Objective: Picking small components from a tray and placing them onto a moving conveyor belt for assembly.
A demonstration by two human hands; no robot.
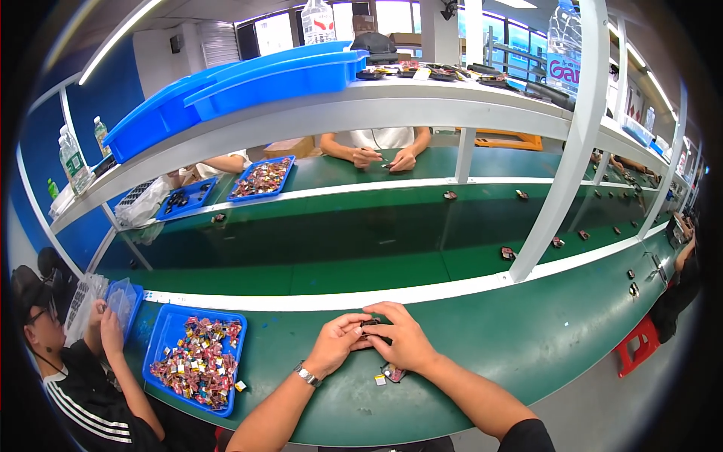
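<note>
At the near edge of the green bench [527, 346], we have one small dark part [370, 327] in work, lifted between our two hands. The fingers of our left hand [331, 348] are clamped on its left side; those of our right hand [407, 340] arch over it and close on it from the other side. Our fingers cover most of the part, so we cannot tell how much of its handling is complete.

Just below our hands, a second piece [392, 372] lies on the bench with a pale tag [379, 380] beside it; whether the two are joined we cannot make out. By the look of it, that piece remains to be dealt with.

Most of the work seems to lie ahead of us. To our left, the blue tray [153, 348] is heaped with small reddish boards [197, 365] bearing white and yellow tags, and one tagged bit [240, 386] sits just outside its right rim. We judge that supply to be barely used.

Beyond the white rail [324, 302], dark units [507, 253] sit spaced out along the belt [361, 233]; we take those as pieces already handled somewhere along the line, though we cannot say by whom. Across the belt, a co-worker's hands [384, 159] are busy with a small item too.
</note>
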